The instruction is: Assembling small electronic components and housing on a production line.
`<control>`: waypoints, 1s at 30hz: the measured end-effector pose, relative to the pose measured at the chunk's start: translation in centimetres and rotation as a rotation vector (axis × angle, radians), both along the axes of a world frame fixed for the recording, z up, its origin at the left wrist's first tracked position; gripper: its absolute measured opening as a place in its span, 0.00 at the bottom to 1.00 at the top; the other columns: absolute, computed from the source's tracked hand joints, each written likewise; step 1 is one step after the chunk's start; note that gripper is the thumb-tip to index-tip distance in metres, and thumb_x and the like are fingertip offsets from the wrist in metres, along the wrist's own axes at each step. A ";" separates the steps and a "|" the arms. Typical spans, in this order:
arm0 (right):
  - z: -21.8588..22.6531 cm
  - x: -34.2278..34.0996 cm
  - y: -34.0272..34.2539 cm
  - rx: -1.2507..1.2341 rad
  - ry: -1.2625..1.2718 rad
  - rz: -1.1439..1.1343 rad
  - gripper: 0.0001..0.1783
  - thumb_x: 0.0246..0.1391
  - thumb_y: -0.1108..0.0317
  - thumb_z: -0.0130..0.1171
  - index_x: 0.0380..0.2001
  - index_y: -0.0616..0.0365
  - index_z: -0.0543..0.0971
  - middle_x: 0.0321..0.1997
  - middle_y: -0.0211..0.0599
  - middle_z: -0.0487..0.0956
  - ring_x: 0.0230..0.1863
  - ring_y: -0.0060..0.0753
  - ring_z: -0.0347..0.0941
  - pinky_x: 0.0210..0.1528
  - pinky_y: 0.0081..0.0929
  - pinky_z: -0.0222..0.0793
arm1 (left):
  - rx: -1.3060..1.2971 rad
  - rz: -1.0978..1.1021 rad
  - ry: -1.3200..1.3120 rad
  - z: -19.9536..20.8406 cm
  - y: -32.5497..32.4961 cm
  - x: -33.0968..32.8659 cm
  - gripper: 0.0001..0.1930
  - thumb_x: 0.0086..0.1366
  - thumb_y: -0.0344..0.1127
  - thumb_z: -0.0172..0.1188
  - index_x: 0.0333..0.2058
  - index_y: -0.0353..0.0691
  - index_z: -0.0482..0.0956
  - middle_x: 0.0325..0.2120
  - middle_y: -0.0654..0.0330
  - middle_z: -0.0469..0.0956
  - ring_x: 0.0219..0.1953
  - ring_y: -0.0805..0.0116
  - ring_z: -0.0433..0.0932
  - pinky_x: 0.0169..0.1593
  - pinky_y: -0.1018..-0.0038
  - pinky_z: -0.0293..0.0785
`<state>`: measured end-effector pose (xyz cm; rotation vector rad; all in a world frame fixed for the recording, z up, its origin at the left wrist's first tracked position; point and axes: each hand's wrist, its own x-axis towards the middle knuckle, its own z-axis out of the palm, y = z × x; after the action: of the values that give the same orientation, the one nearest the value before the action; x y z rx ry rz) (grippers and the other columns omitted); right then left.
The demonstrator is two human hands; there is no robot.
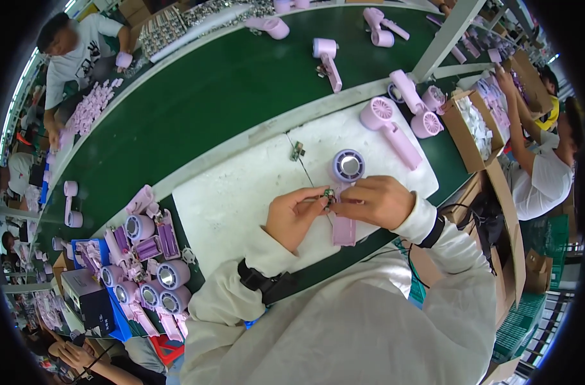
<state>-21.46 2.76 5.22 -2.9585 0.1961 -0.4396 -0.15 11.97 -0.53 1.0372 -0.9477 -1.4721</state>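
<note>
Over the white work mat (235, 199), my left hand (294, 218) pinches a small green circuit board (329, 194) between thumb and fingertips. My right hand (383, 201) comes in from the right, its fingers closed at the same board; what exactly lies between those fingertips is hidden. Under both hands lies an open pink handheld fan housing (344, 232), its handle pointing toward me. The round purple fan head (349, 165) with a silvery disc sits just beyond my fingers. A second small circuit board (297, 151) rests on the mat farther left.
Assembled pink fans (401, 144) lie at the mat's right. Several fan parts (142, 250) are heaped at the left beside a black box (87, 301). A green conveyor belt (209, 115) curves past behind a pale rail. Cardboard boxes (475, 131) and co-workers stand around.
</note>
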 end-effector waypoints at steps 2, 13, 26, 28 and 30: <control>-0.2 0.0 0.1 -0.041 -0.025 0.010 0.21 0.46 0.69 0.63 0.47 0.51 0.83 0.41 0.31 0.80 0.34 0.31 0.77 0.30 0.27 0.74 | 0.022 0.012 0.022 0.1 -0.2 0.0 0.14 0.69 0.23 0.58 0.52 0.26 0.77 0.44 0.50 0.81 0.46 0.65 0.82 0.52 0.69 0.83; -1.0 -0.1 0.1 -0.187 -0.107 0.004 0.19 0.47 0.69 0.60 0.45 0.51 0.81 0.42 0.27 0.78 0.38 0.27 0.76 0.34 0.24 0.76 | 0.023 0.049 0.042 0.1 -0.5 -0.1 0.14 0.69 0.24 0.58 0.52 0.25 0.76 0.45 0.49 0.80 0.45 0.64 0.82 0.51 0.69 0.84; -0.6 0.3 0.2 -0.248 0.039 0.105 0.17 0.46 0.70 0.61 0.42 0.59 0.80 0.43 0.33 0.79 0.40 0.30 0.77 0.36 0.27 0.77 | 0.012 0.079 -0.006 0.1 -0.5 -0.3 0.14 0.69 0.23 0.58 0.52 0.25 0.76 0.45 0.51 0.80 0.45 0.65 0.81 0.50 0.69 0.85; -0.9 0.0 0.5 -0.309 -0.013 0.108 0.16 0.47 0.71 0.62 0.42 0.60 0.81 0.43 0.33 0.79 0.40 0.30 0.77 0.35 0.27 0.77 | 0.018 0.078 -0.002 0.1 -0.3 -0.2 0.14 0.69 0.23 0.58 0.52 0.26 0.76 0.44 0.51 0.80 0.45 0.65 0.81 0.50 0.69 0.85; -1.1 -0.1 0.2 -0.302 -0.036 0.118 0.16 0.46 0.71 0.62 0.42 0.59 0.81 0.43 0.34 0.79 0.39 0.31 0.77 0.35 0.27 0.77 | 0.034 0.071 0.002 0.0 -0.2 -0.1 0.14 0.69 0.23 0.58 0.52 0.26 0.76 0.44 0.51 0.80 0.45 0.65 0.81 0.50 0.69 0.85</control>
<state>-21.56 2.99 4.10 -3.2290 -0.0553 -0.5507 -0.30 11.76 -0.48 1.0833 -0.8779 -1.4344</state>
